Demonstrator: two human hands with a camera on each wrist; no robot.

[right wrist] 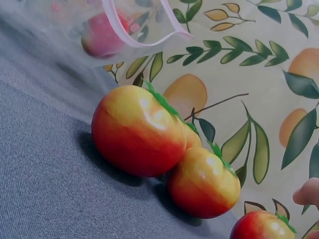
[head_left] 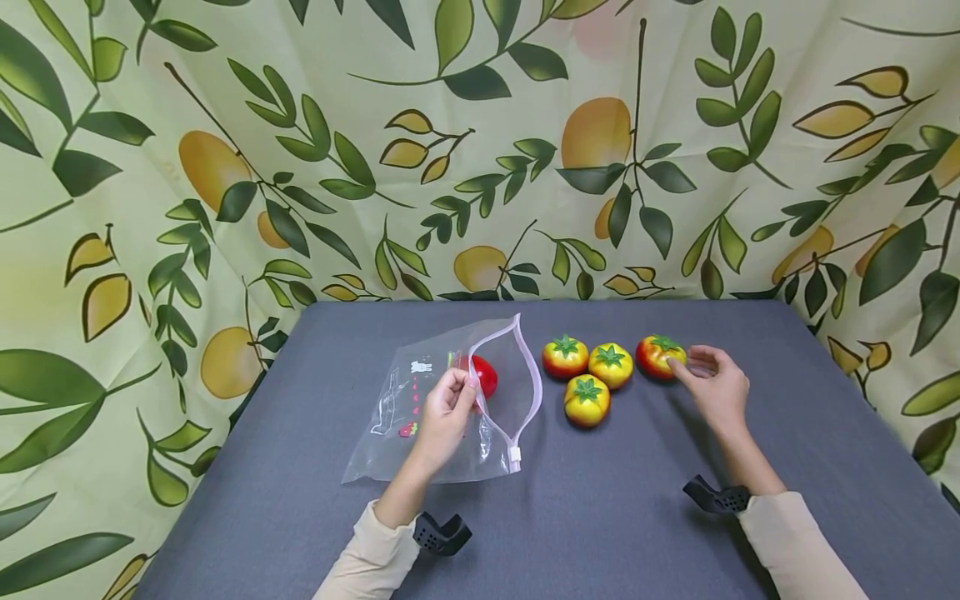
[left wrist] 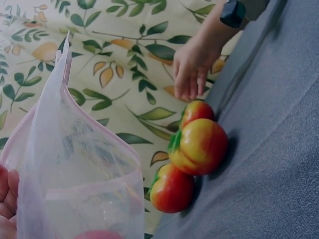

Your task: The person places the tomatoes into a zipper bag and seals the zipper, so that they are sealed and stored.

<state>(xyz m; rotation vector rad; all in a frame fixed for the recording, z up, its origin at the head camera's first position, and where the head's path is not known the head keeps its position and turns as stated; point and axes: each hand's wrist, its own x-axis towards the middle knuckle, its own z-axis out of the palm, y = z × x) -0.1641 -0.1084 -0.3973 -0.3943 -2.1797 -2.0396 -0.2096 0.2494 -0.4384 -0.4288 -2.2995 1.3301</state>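
My left hand point(head_left: 448, 410) pinches the rim of a clear zip bag point(head_left: 375, 450), holding its mouth apart toward the right. A red fruit point(head_left: 485, 377), partly hidden by the printed plastic and my hand, lies inside the bag. Over on the right, my right hand point(head_left: 712, 385) is beside a red-and-yellow toy tomato point(head_left: 654, 357), thumb at its near right edge and fingers loosely bent. In the right wrist view, a gap shows between the thumb point(right wrist: 306, 193) and that tomato point(right wrist: 261, 228).
Three more toy tomatoes with green leaf tops, one of them yellow in front point(head_left: 587, 402), cluster between bag and right hand. A white slider point(head_left: 514, 454) sits at the bag's near corner. Leaf-patterned cloth point(head_left: 480, 208) stands behind the grey table point(head_left: 600, 517).
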